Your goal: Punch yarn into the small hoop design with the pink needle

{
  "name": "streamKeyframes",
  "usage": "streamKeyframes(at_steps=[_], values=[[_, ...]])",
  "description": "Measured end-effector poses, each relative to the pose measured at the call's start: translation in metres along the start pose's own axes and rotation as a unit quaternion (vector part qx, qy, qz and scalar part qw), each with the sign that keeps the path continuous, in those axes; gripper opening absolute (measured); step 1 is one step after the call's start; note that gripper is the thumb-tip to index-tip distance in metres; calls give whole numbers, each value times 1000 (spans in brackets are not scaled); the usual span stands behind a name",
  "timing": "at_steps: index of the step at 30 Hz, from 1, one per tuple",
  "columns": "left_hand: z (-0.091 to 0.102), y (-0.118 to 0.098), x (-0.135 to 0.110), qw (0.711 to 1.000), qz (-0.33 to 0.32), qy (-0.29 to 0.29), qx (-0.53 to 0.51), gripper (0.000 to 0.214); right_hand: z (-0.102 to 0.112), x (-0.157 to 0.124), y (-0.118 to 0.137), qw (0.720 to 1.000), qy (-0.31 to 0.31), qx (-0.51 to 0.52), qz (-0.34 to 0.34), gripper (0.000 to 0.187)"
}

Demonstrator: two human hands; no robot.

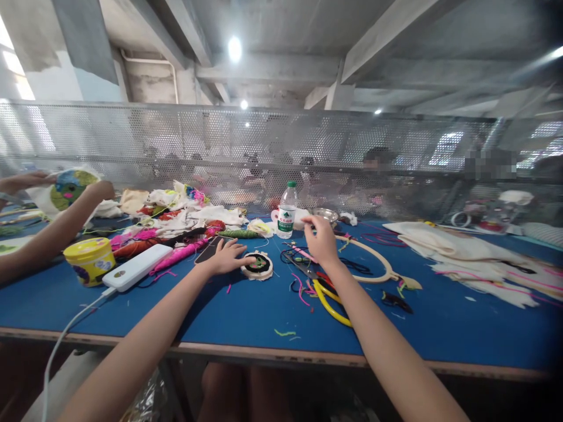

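Note:
My left hand (227, 257) lies on the blue table (246, 310), fingers closed on the edge of a small round embroidery piece (257, 265) with a dark, green-stitched middle. My right hand (321, 239) is raised a little above the table, its fingers pinched together near the top; what they hold is too thin to make out. Below it lie loose pink threads (303, 290), yellow-handled scissors (328, 299) and a large wooden embroidery hoop (373, 264).
A water bottle (287, 217), a heap of cloth and threads (185, 217), a white power bank (136, 266) with cable and a yellow tub (90, 261) stand behind and left. White fabric (475, 258) lies right. Another person's arms (44, 234) hold a hoop at left. A mesh screen (281, 146) backs the table.

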State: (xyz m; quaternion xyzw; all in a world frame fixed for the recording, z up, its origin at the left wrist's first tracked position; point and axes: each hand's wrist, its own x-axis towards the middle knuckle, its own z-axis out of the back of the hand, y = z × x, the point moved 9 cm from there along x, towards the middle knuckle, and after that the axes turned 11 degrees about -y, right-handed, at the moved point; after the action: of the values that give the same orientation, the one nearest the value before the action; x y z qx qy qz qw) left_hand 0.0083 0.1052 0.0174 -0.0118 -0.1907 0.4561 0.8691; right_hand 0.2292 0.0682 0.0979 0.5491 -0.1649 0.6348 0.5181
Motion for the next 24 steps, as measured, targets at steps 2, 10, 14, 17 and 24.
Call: streamKeyframes(at_steps=[2,10,14,17,24], values=[[5,0,2,999,-6,-30,10,52,11,3,2,1000,-31,2,-1,25],[3,3,0,1000,-4,-10,18,53,-18,-16,25,995,87,-11,37,21],[3,-2,-4,999,13,34,-5,74,-27,-20,-10,986,132,-100,-12,15],[0,-5,-7,997,23,68,-32,88,-28,-22,-37,973,175,-146,-47,18],[-7,0,-5,997,26,71,-25,78,-41,-40,-55,933,331,-110,-91,17]])
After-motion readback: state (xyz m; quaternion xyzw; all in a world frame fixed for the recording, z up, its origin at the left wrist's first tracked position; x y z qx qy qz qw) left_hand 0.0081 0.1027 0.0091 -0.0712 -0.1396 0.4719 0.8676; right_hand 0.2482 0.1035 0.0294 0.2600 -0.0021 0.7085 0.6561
